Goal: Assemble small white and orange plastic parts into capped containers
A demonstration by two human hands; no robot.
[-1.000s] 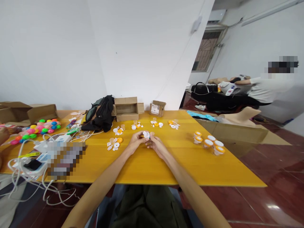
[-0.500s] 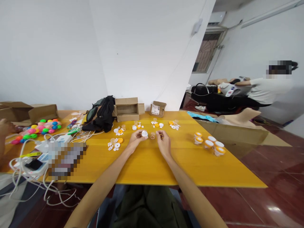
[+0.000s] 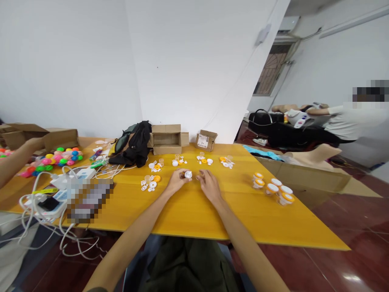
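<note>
Both of my hands rest on the yellow table (image 3: 188, 215) near its middle. My left hand (image 3: 177, 182) pinches a small white round cap (image 3: 188, 174) between thumb and fingers. My right hand (image 3: 208, 184) lies just to the right of it, fingers curled around something small that I cannot make out. Loose white and orange small parts (image 3: 151, 183) lie to the left of my left hand, and more small parts (image 3: 203, 159) are spread beyond both hands.
Several small jars with orange and white lids (image 3: 272, 189) stand at the right. Cardboard boxes (image 3: 168, 139), a black bag (image 3: 135, 144), coloured balls (image 3: 54, 157) and cables (image 3: 39, 202) fill the back and left. Another person's arm (image 3: 15, 160) reaches in at far left; a person (image 3: 349, 119) sits beyond.
My hands parted after being together around the white cap, then my right hand came back close to the left. The view shifted slightly to the left.
</note>
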